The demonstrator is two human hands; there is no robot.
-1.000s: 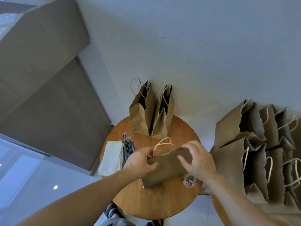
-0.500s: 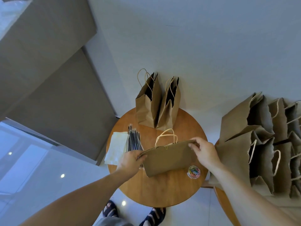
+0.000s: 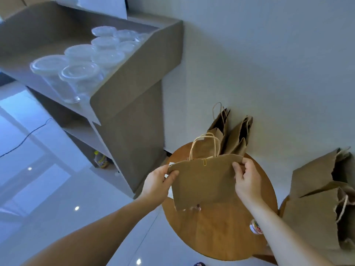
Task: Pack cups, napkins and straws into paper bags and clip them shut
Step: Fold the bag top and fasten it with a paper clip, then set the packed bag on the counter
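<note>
The held paper bag (image 3: 203, 181) covers the middle of the round worktop (image 3: 217, 233), so whatever lies there is out of sight. Its closed top hides the contents. A small round tub (image 3: 254, 227) of coloured bits, perhaps paper clips, is half behind the right forearm. The bags on the right (image 3: 317, 204) are cut off by the picture's edge. The clear cups (image 3: 80, 73) on the shelf are blurred, and a bottle-like thing (image 3: 99, 159) on the floor is too small to tell.

Left hand (image 3: 156, 182) and right hand (image 3: 246, 181) raised, forearms extended, fingers (image 3: 236, 167) pinched closed.
</note>
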